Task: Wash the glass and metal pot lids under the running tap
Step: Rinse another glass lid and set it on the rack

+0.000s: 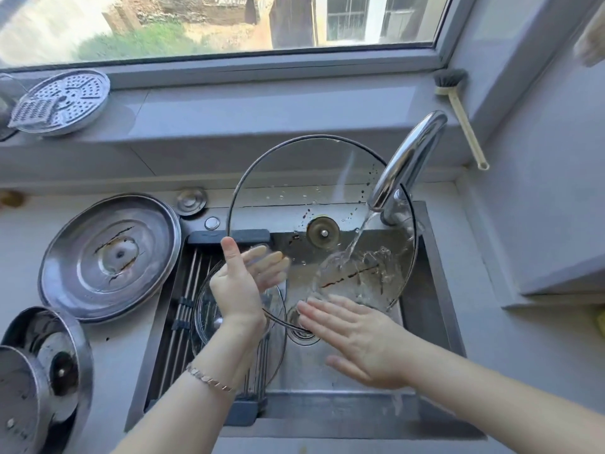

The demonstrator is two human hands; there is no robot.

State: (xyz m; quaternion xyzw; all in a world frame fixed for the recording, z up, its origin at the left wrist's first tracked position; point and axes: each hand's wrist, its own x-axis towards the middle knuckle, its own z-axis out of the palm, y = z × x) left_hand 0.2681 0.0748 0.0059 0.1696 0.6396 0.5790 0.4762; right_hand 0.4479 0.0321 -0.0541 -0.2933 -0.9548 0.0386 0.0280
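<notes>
Below window [196, 27]: steel sink [425, 322], grey counter [114, 355].
I see left hand [239, 290] gripping round glass lid [294, 178], right hand [360, 339] flat.

The large glass lid [294, 178], metal-rimmed, stands tilted on edge over the sink [437, 290], and tap water splashes its lower right part. A smaller glass lid [206, 306] lies in the sink's left half. A wide steel lid [111, 257] lies underside up left of the sink, with two more steel lids [62, 362] leaning beyond its front-left corner.

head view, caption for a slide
Left hand holds the glass lid under the tap, open right hand at its lower rim
</notes>
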